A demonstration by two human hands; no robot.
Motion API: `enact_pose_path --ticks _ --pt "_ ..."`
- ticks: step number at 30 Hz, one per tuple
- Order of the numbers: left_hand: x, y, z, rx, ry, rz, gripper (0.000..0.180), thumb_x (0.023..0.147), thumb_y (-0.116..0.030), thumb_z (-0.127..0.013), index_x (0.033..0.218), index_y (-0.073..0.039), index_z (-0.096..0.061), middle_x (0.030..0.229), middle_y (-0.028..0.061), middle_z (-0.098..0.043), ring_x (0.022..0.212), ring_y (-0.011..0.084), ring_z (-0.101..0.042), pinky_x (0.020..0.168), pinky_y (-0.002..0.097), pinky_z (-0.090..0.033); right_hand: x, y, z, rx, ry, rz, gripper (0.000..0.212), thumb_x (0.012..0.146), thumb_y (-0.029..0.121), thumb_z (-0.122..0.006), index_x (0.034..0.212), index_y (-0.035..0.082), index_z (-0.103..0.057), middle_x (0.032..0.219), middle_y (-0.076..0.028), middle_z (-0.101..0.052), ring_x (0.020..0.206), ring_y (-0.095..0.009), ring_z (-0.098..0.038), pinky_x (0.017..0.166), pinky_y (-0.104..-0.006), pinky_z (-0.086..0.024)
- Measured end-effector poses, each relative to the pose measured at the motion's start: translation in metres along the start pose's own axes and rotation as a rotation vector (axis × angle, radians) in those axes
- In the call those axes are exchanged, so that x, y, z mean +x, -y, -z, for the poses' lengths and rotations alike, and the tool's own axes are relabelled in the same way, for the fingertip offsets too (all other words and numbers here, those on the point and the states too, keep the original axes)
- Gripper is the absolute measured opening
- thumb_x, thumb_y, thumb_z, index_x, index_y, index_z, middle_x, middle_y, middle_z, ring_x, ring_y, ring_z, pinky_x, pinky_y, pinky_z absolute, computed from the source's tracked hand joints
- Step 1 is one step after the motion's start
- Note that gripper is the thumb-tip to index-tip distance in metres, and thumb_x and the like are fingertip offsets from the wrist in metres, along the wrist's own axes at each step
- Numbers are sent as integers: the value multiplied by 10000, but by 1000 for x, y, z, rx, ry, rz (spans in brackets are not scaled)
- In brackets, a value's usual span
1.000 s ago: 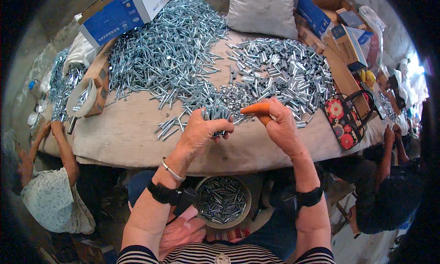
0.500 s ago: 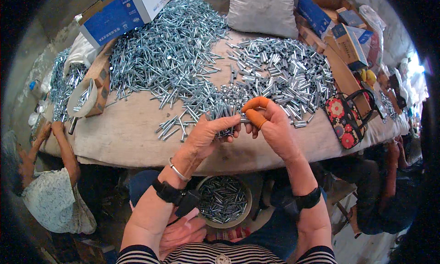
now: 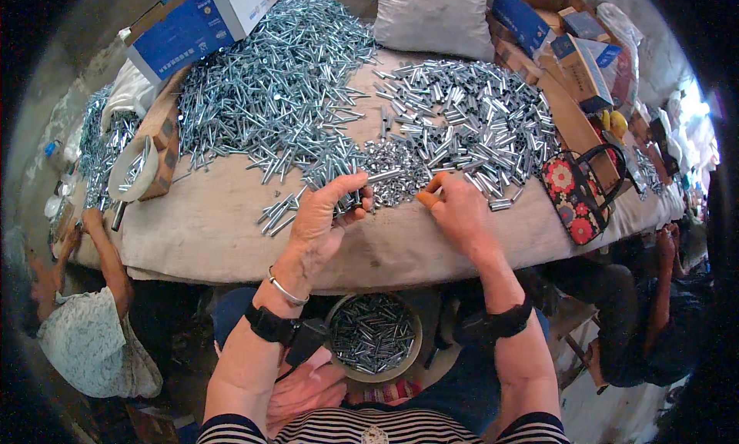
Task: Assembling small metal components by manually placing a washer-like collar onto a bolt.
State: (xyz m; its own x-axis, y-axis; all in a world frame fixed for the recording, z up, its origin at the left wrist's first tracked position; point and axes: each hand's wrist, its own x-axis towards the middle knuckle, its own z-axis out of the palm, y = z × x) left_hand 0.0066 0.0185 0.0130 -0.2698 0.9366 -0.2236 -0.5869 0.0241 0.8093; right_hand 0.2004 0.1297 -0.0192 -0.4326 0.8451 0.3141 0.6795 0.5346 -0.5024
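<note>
My left hand (image 3: pixel 322 213) is closed around several metal bolts (image 3: pixel 348 203), thumb on top, over the front of the table. My right hand (image 3: pixel 460 213) has orange covers on its thumb and index finger. Its fingertips are drawn together at the front edge of a heap of small nut-like metal pieces (image 3: pixel 394 184); anything between them is hidden. Beyond that hand lies a pile of short metal tubes (image 3: pixel 477 124). A large heap of long bolts (image 3: pixel 269 97) spreads over the table at the left and back.
Below the table edge stands a round tub (image 3: pixel 420 344) of metal parts. A flowered handbag (image 3: pixel 573 197) lies at the right; a blue-and-white carton (image 3: pixel 185 36) and a white scoop (image 3: pixel 127 186) are at the left. A pale sack (image 3: pixel 435 20) stands behind. People sit at both sides.
My hands have come apart. The left, still around the bolts, moved left; the right moved away from it, down to the small-parts heap. The view shifted slightly.
</note>
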Motion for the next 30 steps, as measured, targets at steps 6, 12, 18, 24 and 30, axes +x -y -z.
enact_pose_path --ticks 6,12,18,24,30 --pt "7 3 10 -9 15 -23 116 838 -162 -680 902 -70 -653 754 17 -641 657 95 -605 551 201 -476 1 2 -15 -139 11 5 210 781 232 -709 870 59 -629 759 -150 -663 721 -325 -648 663 -438 -493" --pt "6 5 8 11 17 -45 126 842 -170 -679 907 -67 -645 751 9 -639 656 91 -607 552 198 -480 4 16 9 767 212 -248 159 818 76 -611 964 16 -602 740 -101 -640 695 -192 -646 672 -327 -530" --pt "5 8 2 29 35 -76 110 846 -164 -672 883 -65 -644 745 17 -642 649 92 -609 545 206 -485 4 33 18 1291 224 -203 260 865 45 -572 1115 -18 -537 863 -91 -612 730 -144 -619 727 -313 -561" --pt "5 11 -3 21 48 -83 128 846 -177 -672 878 -58 -639 756 25 -637 655 99 -598 542 199 -462 -3 50 20 1279 189 -99 169 934 27 -510 1095 -22 -500 861 -99 -611 736 -150 -619 719 -303 -553" --pt "2 8 -1 18 75 -69 122 848 -169 -669 873 -54 -638 751 29 -633 650 105 -597 538 204 -459 -5 50 12 1098 126 42 151 936 7 -509 1084 -16 -496 886 -101 -623 758 -157 -639 735 -271 -528"
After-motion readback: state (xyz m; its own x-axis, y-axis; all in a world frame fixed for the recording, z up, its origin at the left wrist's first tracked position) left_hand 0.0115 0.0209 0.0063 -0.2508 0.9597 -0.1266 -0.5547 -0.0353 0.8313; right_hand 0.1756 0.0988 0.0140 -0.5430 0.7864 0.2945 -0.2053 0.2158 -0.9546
